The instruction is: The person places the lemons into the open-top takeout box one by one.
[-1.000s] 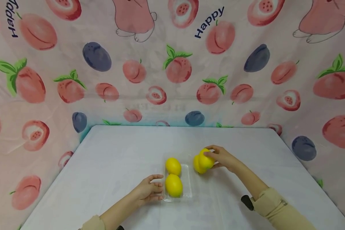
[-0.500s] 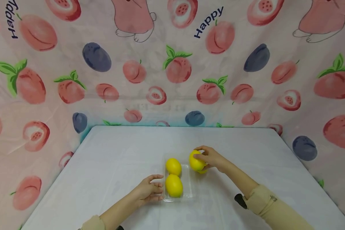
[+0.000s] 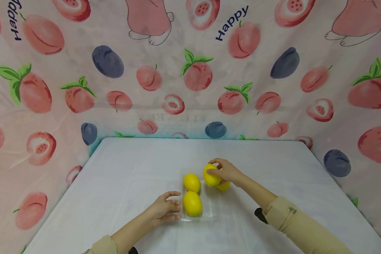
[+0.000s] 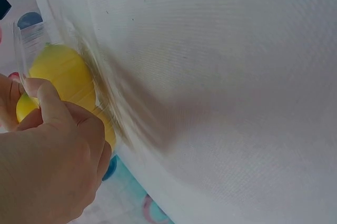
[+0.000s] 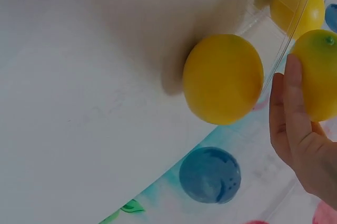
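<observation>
Two yellow lemons, a far one and a near one, sit in a row along the left side of a clear plastic box. The person's left hand is at the box's left side; in the left wrist view its curled fingers hold the rim. A third lemon is held between the thumb and fingers of the right hand, over the box's far right part. Behind that hand, another lemon lies on the table just right of the box, whole in the right wrist view.
A white-covered table lies under everything. Fruit-print cloth hangs behind it and along both sides. The box's clear walls are hard to make out against the white surface.
The right hand has carried its lemon leftward, from beside the loose lemon to above the box's far right part. The loose lemon shows behind the hand. The left hand has kept its place.
</observation>
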`<state>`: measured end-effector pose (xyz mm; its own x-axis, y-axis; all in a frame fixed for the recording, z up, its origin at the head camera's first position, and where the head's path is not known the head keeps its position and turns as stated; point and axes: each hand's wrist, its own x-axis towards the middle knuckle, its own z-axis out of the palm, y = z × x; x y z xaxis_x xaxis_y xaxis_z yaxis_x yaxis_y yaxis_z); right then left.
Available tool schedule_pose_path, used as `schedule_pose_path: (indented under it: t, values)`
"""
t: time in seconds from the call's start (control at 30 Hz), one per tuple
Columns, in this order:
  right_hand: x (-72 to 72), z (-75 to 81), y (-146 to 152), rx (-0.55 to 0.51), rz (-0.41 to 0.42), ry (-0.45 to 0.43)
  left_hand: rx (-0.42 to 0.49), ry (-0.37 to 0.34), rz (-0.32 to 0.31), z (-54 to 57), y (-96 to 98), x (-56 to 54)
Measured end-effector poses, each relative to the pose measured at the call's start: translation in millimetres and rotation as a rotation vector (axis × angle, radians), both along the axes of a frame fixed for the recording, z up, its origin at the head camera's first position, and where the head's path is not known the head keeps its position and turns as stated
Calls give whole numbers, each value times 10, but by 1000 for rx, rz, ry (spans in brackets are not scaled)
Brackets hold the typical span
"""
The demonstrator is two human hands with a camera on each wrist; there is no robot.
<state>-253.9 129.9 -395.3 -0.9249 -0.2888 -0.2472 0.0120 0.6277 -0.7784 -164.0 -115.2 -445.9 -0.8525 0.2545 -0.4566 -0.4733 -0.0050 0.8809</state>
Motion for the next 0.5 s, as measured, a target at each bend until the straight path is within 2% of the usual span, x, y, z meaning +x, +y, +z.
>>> schedule_pose_path:
  t: [0.1,0.27,0.33,0.5]
  values:
    - [9,-1,-50,41,23,44,-6,5,-1,5,-2,6]
    - [41,-9,-154,199,93,214,-8,10,1,6,-6,10]
    - [59,-16,-197,254,104,271,-8,9,2,1,-7,7]
    - [103,-32,-296,331,106,350,-4,7,5,-5,-1,1]
